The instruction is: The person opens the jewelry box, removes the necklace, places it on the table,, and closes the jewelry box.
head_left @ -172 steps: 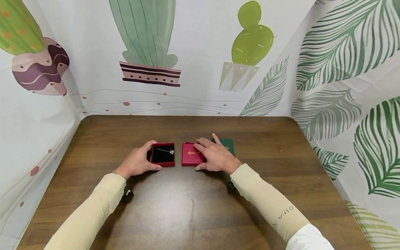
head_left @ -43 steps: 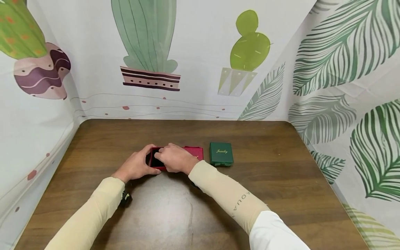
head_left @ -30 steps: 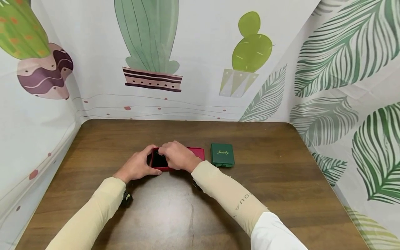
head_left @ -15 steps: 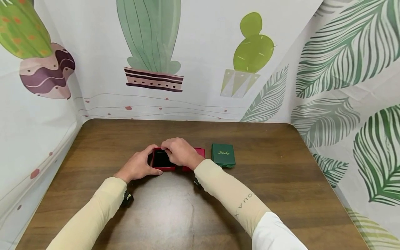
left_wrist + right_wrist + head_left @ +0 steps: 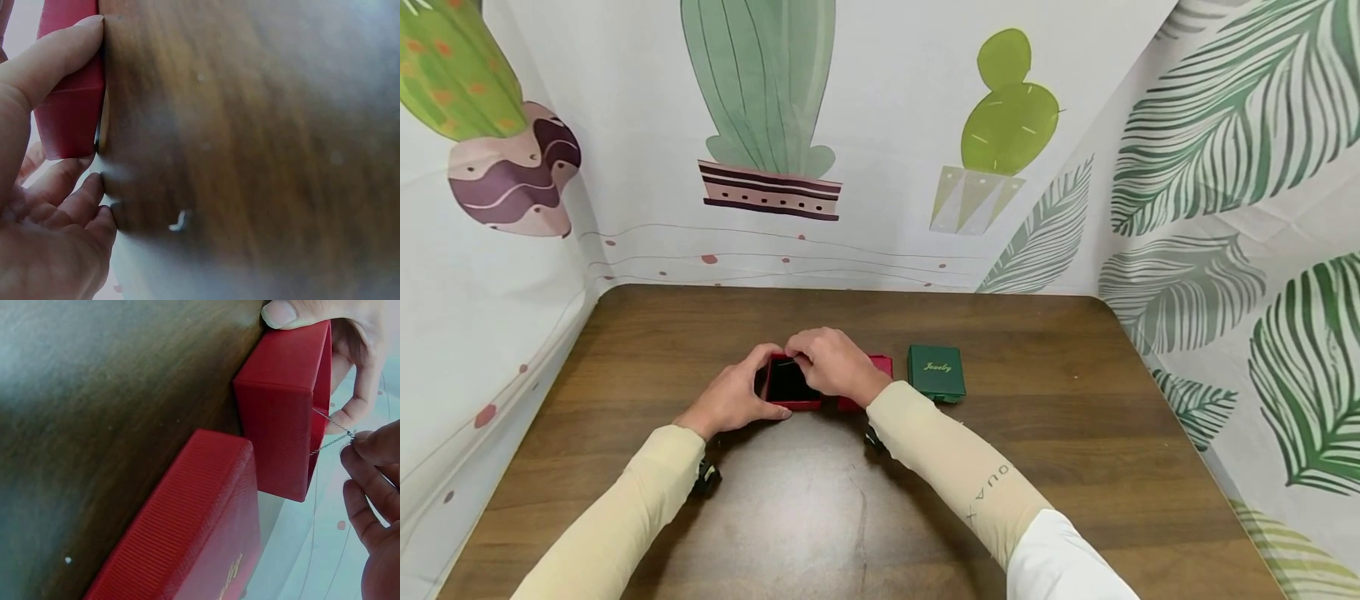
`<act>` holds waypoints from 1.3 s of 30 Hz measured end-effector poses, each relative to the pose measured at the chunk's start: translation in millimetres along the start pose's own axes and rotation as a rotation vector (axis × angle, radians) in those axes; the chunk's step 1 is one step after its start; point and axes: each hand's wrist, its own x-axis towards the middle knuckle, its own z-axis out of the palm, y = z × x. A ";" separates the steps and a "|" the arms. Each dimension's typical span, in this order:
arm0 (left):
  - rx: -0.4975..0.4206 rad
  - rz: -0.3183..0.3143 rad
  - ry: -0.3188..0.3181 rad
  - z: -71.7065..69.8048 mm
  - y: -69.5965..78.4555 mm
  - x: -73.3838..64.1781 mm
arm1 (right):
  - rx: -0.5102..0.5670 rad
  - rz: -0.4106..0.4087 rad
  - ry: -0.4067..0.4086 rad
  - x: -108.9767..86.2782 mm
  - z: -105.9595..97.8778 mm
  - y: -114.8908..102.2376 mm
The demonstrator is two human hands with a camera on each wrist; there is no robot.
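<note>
My left hand [image 5: 730, 396] grips the open red jewelry box [image 5: 797, 406] from its left side, thumb at the near wall and fingers behind. In the left wrist view, the thumb presses on the wall of the red box [image 5: 70, 119]. Over the box's far edge, my right hand [image 5: 831, 362] pinches the clasp end of a thin silver necklace [image 5: 331, 444] between thumb and forefinger. Two chain strands run down from there into the box [image 5: 275, 419]. A black pad [image 5: 786, 385] lines the inside; the pendant is hidden.
The red lid [image 5: 200, 512] with gold writing lies just right of the box, partly under my right wrist. Farther right is a closed green jewelry box [image 5: 936, 371] marked "Jewelry". All sit on a brown wooden table [image 5: 1037, 433] before a printed cloth backdrop.
My right hand has left the red lid, reached into the box and raised the necklace's end toward the far edge. It barely moves in the last half second. My left hand stays on the box.
</note>
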 end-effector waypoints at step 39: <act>0.016 -0.014 -0.005 -1.0 2.6 -0.3 | 0.057 0.028 0.148 4.9 -32.9 -6.8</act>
